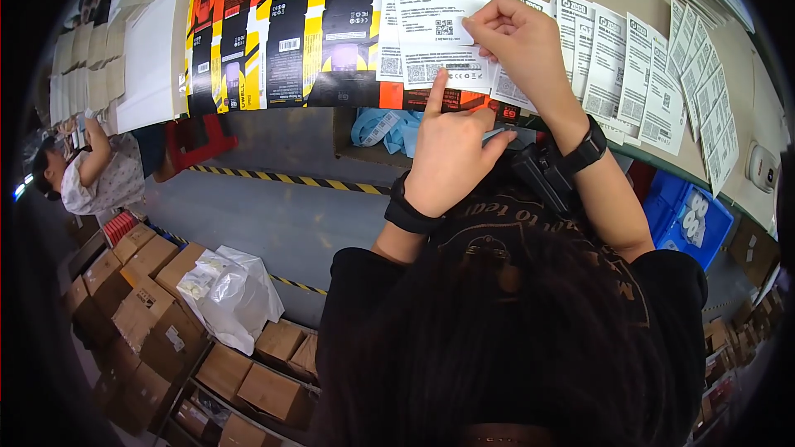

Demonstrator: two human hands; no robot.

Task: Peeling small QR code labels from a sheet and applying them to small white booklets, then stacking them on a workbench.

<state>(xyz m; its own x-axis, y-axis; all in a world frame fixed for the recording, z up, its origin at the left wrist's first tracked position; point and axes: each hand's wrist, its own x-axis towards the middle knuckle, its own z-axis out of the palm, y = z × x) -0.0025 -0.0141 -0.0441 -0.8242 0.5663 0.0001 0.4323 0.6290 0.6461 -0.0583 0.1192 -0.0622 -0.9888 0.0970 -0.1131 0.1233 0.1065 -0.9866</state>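
A white printed label [422,12] with a square code lies on flat yellow, black and orange box blanks [286,50] along the table. My right hand [534,54] is closed in a pinch at the label's right edge, thumb against fingertips. My left hand [451,149] has its index finger stretched onto the lower part of the label; its thumb stands apart and the other fingers are partly curled. More white labels [609,58] are fanned out to the right of my right hand. A black wristband shows on each wrist.
White card stacks [87,66] stand at the far left, with another person [99,170] beside them. Below the table edge are a blue bin [687,219], a red stool [199,145] and light-blue material [385,128]. Cardboard boxes [149,323] and a white plastic bag [232,294] fill the lower left.
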